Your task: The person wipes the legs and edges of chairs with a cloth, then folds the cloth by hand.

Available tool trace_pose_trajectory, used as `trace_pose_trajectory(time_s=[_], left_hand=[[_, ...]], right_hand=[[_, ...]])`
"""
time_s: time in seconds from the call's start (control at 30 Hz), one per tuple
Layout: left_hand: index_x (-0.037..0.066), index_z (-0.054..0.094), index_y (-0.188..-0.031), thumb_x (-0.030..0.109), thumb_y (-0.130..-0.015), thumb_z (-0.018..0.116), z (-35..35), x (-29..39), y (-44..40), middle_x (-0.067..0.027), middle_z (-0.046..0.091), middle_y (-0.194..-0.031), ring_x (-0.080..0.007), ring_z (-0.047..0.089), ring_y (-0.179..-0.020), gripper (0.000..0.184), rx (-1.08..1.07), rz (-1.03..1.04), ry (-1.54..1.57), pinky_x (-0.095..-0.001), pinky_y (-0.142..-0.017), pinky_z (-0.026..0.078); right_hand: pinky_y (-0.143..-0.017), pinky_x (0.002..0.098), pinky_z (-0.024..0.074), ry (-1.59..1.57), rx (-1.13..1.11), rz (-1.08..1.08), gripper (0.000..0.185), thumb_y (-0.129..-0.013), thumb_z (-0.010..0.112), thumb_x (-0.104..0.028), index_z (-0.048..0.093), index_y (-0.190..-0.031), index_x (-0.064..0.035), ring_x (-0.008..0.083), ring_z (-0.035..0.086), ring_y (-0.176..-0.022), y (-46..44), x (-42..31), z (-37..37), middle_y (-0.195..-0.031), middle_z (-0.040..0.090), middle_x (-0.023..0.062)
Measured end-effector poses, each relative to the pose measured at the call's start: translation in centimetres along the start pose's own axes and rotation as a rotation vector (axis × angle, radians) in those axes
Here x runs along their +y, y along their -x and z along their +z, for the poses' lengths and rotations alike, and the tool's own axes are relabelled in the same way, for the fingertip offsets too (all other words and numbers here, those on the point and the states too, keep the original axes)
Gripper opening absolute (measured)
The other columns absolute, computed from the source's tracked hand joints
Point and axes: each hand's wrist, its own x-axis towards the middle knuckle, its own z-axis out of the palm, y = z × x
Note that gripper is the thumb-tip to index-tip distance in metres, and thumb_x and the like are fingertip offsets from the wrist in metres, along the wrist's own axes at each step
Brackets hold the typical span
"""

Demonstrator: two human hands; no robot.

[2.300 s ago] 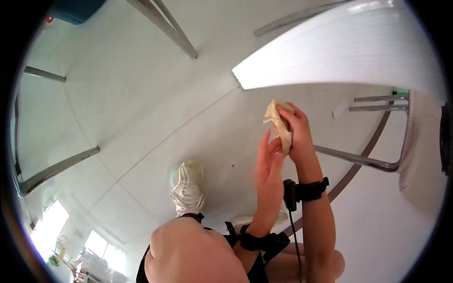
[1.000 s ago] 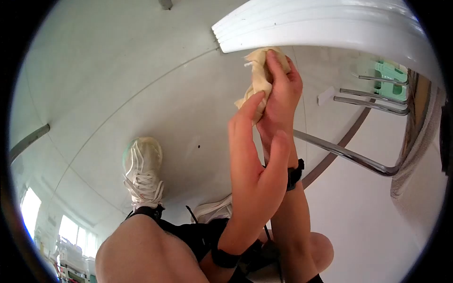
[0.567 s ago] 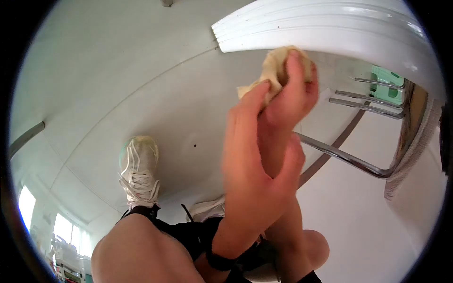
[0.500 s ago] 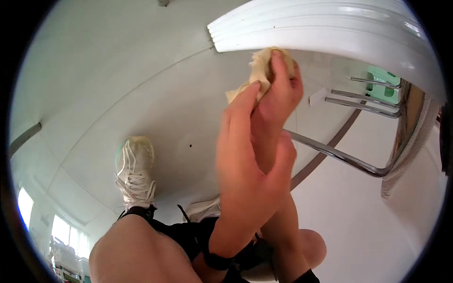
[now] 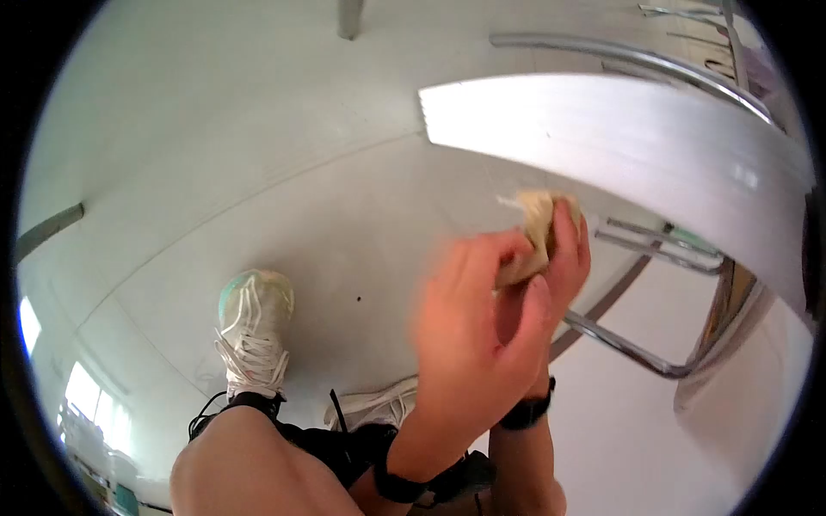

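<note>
My right hand [image 5: 570,254] grips a crumpled beige cloth [image 5: 538,225], its fingers wrapped over the far side. Nearer the camera is my left hand [image 5: 477,322], blurred by motion. Its curled fingertips are at the lower left part of the cloth, while its thumb stands apart on the right. Part of the cloth is hidden by the fingers. Just beyond both hands, a long white panel [image 5: 594,120] with a smooth, shiny face stretches toward the right. A gap separates the cloth from the panel in this view.
Metal tube legs [image 5: 637,348] stand at the right, with more tubing [image 5: 619,53] behind the panel. Grey post ends show at the top [image 5: 349,19] and left [image 5: 52,230]. My shoe [image 5: 254,331] rests on the pale floor [image 5: 327,224].
Both hands and the cloth have moved down and right, away from the panel's edge. The panel has tilted, so its broad face shows instead of its ridges. The camera view has shifted slightly.
</note>
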Motion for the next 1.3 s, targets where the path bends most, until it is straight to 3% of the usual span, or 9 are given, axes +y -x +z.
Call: trace_pose_trajectory(time_s=[0.13, 0.47, 0.6, 0.73, 0.93, 0.97, 1.03, 1.2, 1.3], left_hand=[[0.0, 0.055, -0.112, 0.005, -0.085, 0.06, 0.0, -0.4, -0.6, -0.0115, 0.057, -0.095, -0.0192, 0.057, -0.088, 0.028, -0.014, 0.018, 0.014, -0.0297, -0.082, 0.047], [0.001, 0.047, -0.134, 0.007, -0.083, 0.064, 0.0, -0.3, -0.1, -0.0172, 0.057, -0.11, -0.0271, 0.059, -0.099, 0.055, 0.001, 0.2, 0.041, -0.0334, -0.089, 0.047], [0.002, 0.044, -0.138, 0.006, -0.082, 0.064, 0.7, -1.0, 0.5, -0.0185, 0.057, -0.115, -0.0291, 0.058, -0.105, 0.06, -0.016, 0.388, 0.048, -0.0346, -0.092, 0.046], [0.003, 0.042, -0.14, 0.007, -0.08, 0.066, 0.2, -1.2, 1.2, -0.0198, 0.056, -0.12, -0.0312, 0.057, -0.109, 0.065, -0.082, 0.189, -0.077, -0.0354, -0.094, 0.045], [0.002, 0.04, -0.14, 0.009, -0.075, 0.067, 0.4, -1.6, 1.4, -0.0186, 0.054, -0.128, -0.0337, 0.057, -0.107, 0.071, -0.115, 0.194, -0.248, -0.0403, -0.095, 0.043], [0.003, 0.039, -0.14, 0.009, -0.075, 0.068, 0.3, -1.8, 1.4, -0.0187, 0.054, -0.127, -0.0342, 0.057, -0.108, 0.071, -0.113, 0.18, -0.242, -0.0396, -0.094, 0.045], [0.005, 0.039, -0.142, 0.009, -0.076, 0.069, 0.3, -2.1, 1.3, -0.0189, 0.055, -0.126, -0.0352, 0.058, -0.108, 0.073, -0.111, 0.154, -0.226, -0.0384, -0.092, 0.047], [0.004, 0.047, -0.136, 0.008, -0.076, 0.068, -0.1, -0.1, 1.1, -0.0184, 0.058, -0.121, -0.034, 0.06, -0.105, 0.063, -0.109, 0.147, -0.355, -0.0379, -0.091, 0.048], [0.004, 0.051, -0.132, 0.008, -0.077, 0.067, 0.3, -1.0, 0.8, -0.0184, 0.06, -0.116, -0.0336, 0.061, -0.103, 0.058, -0.047, 0.163, -0.208, -0.0373, -0.09, 0.048]], right_hand=[[-0.066, 0.0242, 0.0426, 0.052, -0.057, 0.043, 0.016, -0.091, 0.055, -0.017, 0.058, -0.099, -0.0032, 0.0095, 0.052, -0.076, 1.8, 0.0, -1.7, -0.087, 0.056, 0.0012], [-0.068, 0.0229, 0.0427, 0.141, -0.196, 0.114, 0.019, -0.092, 0.051, -0.015, 0.058, -0.105, -0.0027, 0.009, 0.052, -0.079, 1.4, -1.3, -2.0, -0.092, 0.056, 0.0014], [-0.069, 0.0224, 0.0427, 0.148, -0.267, 0.091, 0.021, -0.093, 0.05, -0.014, 0.058, -0.108, -0.0025, 0.0088, 0.052, -0.08, -0.2, -2.3, -1.6, -0.094, 0.056, 0.0015], [-0.069, 0.0219, 0.0428, 0.162, -0.316, 0.08, 0.022, -0.094, 0.049, -0.013, 0.058, -0.111, -0.0023, 0.0086, 0.052, -0.081, -0.8, -2.7, -1.3, -0.095, 0.056, 0.0015], [-0.068, 0.0211, 0.0402, 0.327, -0.352, -0.002, 0.025, -0.094, 0.047, -0.012, 0.058, -0.114, -0.0019, 0.008, 0.05, -0.08, -1.5, -1.4, -1.2, -0.096, 0.055, 0.0008], [-0.06, 0.023, 0.0395, 0.254, -0.3, 0.043, 0.02, -0.093, 0.052, -0.014, 0.059, -0.107, -0.0019, 0.0085, 0.05, -0.072, -1.6, -1.3, -0.9, -0.089, 0.056, 0.0009], [-0.059, 0.0228, 0.0392, 0.217, -0.26, 0.114, 0.02, -0.093, 0.054, -0.014, 0.059, -0.107, -0.002, 0.0088, 0.05, -0.071, -1.6, -1.3, -0.6, -0.09, 0.055, 0.0014], [-0.059, 0.0234, 0.0403, 0.121, -0.225, 0.138, 0.019, -0.092, 0.054, -0.015, 0.059, -0.105, -0.0019, 0.0094, 0.051, -0.071, -1.3, -2.0, 0.0, -0.089, 0.056, 0.0018], [-0.059, 0.0238, 0.041, 0.096, -0.203, 0.135, 0.018, -0.092, 0.055, -0.015, 0.059, -0.104, -0.0018, 0.0098, 0.051, -0.071, -1.1, -2.1, 0.6, -0.088, 0.056, 0.002]])
